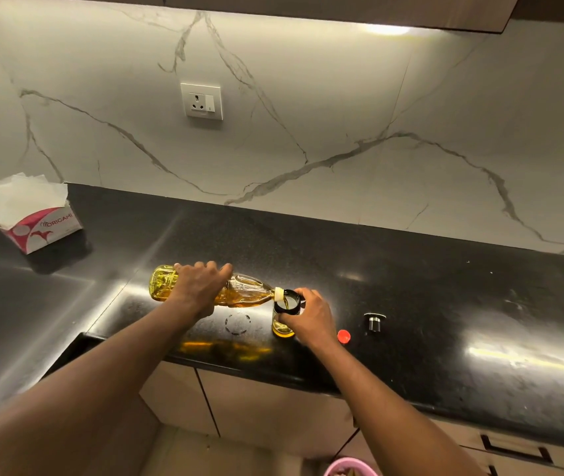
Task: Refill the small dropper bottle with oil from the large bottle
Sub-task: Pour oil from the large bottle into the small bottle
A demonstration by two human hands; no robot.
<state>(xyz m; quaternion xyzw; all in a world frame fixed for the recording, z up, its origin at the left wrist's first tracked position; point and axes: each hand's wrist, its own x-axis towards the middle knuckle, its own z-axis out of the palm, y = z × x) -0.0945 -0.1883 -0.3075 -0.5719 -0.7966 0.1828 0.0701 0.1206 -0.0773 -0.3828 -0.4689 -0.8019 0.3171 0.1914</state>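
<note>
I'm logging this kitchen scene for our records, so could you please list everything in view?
large clear plastic bottle of yellow oil: one, tipped sideways, pouring into the small bottle
small clear glass dropper bottle with black collar: one, upright on the counter, partly filled
round red cap: one, on the counter, right of the right hand
black and silver dropper top: one, on the counter, right of the cap
white and pink tissue box: one, counter, far left
white wall socket: one, marble wall
glossy black counter: one
pink bowl: one, bottom edge
left hand: grips the large bottle
right hand: holds the small bottle
</note>
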